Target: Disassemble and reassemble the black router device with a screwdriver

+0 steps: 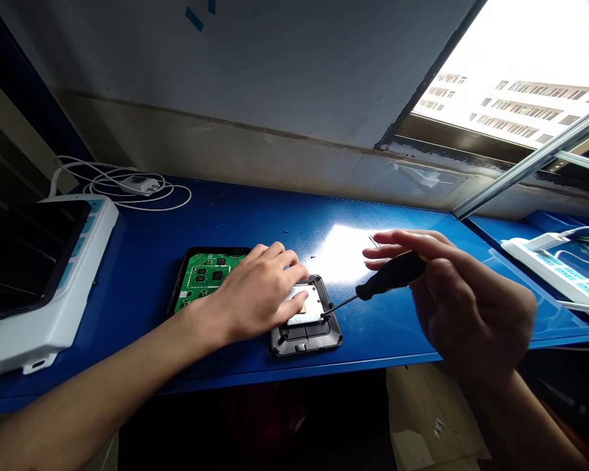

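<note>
My right hand holds a black screwdriver between thumb and palm, its other fingers stretched out. The thin metal shaft slants down to the left, and its tip is at the right edge of a silvery metal plate. That plate lies in a black plastic cover. My left hand rests over the cover's upper left part, its fingers spread and the thumb on the plate. Left of that hand, partly hidden by it, a green circuit board sits in a black housing.
Small dark screws lie on the blue table behind the cover. A dark-screened device on a white power strip stands at the left, beside a coiled white cable. Another power strip is at the right.
</note>
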Tool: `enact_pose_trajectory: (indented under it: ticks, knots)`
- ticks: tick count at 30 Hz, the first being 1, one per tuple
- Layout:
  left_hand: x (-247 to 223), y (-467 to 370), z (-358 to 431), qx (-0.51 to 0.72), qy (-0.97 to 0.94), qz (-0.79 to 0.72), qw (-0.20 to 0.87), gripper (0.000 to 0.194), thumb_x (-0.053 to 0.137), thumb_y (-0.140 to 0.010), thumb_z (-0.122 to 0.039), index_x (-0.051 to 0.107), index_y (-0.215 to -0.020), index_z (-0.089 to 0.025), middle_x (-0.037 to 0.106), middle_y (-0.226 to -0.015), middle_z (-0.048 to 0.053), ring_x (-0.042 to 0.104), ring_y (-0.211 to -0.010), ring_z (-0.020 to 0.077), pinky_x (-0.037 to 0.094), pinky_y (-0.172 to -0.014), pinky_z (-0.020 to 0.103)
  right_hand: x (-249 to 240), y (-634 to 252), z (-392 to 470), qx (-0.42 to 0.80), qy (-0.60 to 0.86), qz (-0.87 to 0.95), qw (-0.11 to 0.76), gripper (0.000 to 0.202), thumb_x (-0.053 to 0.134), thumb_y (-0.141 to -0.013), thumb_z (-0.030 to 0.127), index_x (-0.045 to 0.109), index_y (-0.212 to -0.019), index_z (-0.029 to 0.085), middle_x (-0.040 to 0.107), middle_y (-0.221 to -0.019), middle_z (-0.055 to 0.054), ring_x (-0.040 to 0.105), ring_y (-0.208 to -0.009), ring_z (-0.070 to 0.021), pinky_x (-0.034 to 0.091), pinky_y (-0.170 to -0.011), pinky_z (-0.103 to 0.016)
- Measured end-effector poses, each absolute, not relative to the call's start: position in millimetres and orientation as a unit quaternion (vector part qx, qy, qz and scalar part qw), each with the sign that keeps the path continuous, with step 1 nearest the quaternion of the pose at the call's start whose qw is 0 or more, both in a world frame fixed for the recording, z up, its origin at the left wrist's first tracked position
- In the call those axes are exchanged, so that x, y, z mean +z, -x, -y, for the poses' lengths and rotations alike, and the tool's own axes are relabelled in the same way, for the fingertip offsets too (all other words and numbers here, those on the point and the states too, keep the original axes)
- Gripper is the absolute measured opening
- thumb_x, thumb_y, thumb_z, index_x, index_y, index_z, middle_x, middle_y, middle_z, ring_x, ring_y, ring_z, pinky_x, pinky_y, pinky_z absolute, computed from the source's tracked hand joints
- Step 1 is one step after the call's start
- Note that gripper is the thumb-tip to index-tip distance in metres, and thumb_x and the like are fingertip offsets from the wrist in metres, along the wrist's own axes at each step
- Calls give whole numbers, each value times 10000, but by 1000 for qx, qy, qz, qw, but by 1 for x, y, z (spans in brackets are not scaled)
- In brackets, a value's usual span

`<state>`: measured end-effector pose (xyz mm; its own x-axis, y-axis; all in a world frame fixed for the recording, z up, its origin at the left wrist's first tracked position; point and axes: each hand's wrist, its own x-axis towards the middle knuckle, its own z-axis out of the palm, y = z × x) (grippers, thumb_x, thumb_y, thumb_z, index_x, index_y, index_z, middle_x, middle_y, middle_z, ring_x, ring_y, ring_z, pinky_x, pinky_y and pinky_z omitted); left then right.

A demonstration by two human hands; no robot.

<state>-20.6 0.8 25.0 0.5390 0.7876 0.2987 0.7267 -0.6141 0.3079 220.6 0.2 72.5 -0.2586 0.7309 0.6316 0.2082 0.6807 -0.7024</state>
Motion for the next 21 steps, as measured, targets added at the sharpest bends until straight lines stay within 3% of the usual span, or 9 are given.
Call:
enact_pose_trajectory:
  ticks: [3,8,11,13,16,19,21]
  knots:
    - [25,20,-1,204,-875,-433,77,232,618,-1020,-301,716,-1163,-146,709,-1108,76,584,-1032,267,448,-881,414,74,-223,6,193,327,779,499,335,563,-1021,161,740,-1295,238,763,-1225,-92,777,-989,-259,649,-814,-440]
    - [25,21,-1,205,-875,-431,81,236,611,-1023,-303,716,-1168,-149,705,-1109,75,583,-1033,266,447,-881,416,68,-221,2,173,303,768,538,394,756,-891,118,759,-1247,286,768,-1031,-52,768,-920,-241,660,-771,-426]
    - [25,21,-1,203,-874,-434,77,232,613,-1020,-305,721,-1154,-150,703,-1108,80,584,-1032,271,445,-879,421,60,-218,-1,143,300,752,570,293,795,-878,203,792,-1157,295,715,-902,-34,732,-827,-216,642,-718,-416]
    - [25,21,-1,201,-874,-436,77,233,613,-1020,-306,724,-1152,-150,703,-1113,83,586,-1039,273,445,-883,422,56,-216,-1,148,296,741,584,224,690,-962,263,787,-1163,283,714,-961,-56,736,-850,-226,648,-704,-428]
    - [25,21,0,205,-874,-434,76,239,613,-1021,-307,728,-1157,-148,708,-1114,84,588,-1044,273,445,-891,419,54,-216,3,208,293,727,585,294,553,-1020,222,756,-1232,231,732,-1182,-101,762,-1010,-283,675,-803,-496]
    - [25,22,2,208,-874,-433,74,247,618,-1018,-306,726,-1173,-148,712,-1114,83,587,-1041,273,445,-889,417,55,-217,5,223,301,735,565,346,572,-1006,165,706,-1323,204,764,-1204,-106,768,-1064,-294,673,-885,-505]
    - [25,22,2,207,-874,-434,75,251,616,-1019,-306,724,-1183,-150,711,-1118,83,587,-1041,272,445,-890,419,57,-217,4,215,295,745,559,383,623,-981,133,684,-1346,230,778,-1149,-80,792,-990,-257,694,-831,-444]
